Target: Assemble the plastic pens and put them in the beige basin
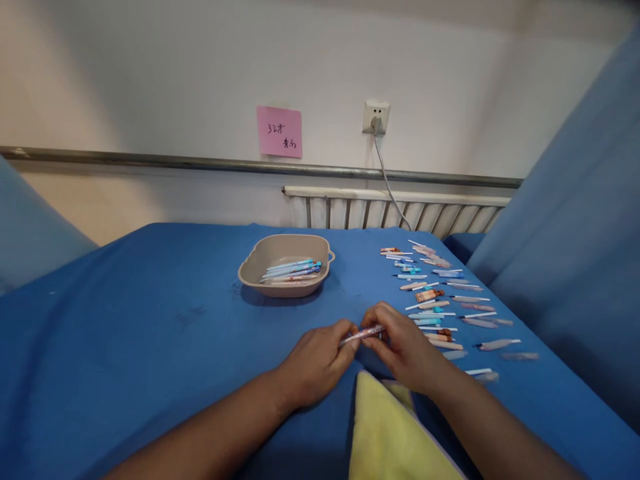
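Slim pale patterned pen (pixel 364 333) above blue cloth (pixel 150 320), pinched in fingers of left hand (pixel 317 357) and right hand (pixel 403 347); right end partly covered. Slender blue pens (pixel 291 269) in beige plastic basin (pixel 273 245) overlap, count unclear. Yellow fabric (pixel 387 433) cut off below. Rightmost pale pieces (pixel 520 356) blurred.

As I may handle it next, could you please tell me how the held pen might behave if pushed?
The pen looks stiff, lying straight between left hand and right hand. Being slim, it is probably light and might roll on the blue cloth.
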`<state>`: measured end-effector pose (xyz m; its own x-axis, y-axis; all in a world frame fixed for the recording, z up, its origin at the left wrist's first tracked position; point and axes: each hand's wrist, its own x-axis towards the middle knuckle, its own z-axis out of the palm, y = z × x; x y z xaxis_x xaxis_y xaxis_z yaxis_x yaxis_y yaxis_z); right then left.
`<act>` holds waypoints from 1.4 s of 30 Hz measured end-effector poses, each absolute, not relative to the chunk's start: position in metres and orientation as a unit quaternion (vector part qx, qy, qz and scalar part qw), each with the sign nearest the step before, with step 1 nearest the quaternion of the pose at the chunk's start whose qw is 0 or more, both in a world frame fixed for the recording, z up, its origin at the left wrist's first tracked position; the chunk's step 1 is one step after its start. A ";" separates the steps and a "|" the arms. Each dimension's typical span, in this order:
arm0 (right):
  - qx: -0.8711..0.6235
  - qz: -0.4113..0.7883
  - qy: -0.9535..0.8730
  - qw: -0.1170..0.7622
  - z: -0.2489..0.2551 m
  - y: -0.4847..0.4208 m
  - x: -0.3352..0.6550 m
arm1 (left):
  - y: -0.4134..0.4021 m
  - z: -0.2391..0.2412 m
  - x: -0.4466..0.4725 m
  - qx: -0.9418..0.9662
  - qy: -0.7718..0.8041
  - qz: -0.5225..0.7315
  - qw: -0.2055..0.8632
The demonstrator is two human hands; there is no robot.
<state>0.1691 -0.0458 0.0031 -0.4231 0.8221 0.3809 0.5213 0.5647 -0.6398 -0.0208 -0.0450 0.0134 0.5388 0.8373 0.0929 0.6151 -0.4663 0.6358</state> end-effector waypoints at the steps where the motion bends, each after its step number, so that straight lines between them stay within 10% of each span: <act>1: -0.410 0.222 -0.815 0.343 0.002 -0.045 0.169 | -0.046 0.014 -0.021 0.829 0.442 0.202 0.278; 27: -0.418 0.133 -0.876 0.201 0.003 -0.046 0.167 | -0.036 0.006 -0.024 0.740 0.408 0.301 0.442; 42: -0.471 0.110 -0.834 0.267 -0.003 -0.045 0.166 | -0.020 0.004 -0.026 0.528 0.484 0.407 0.567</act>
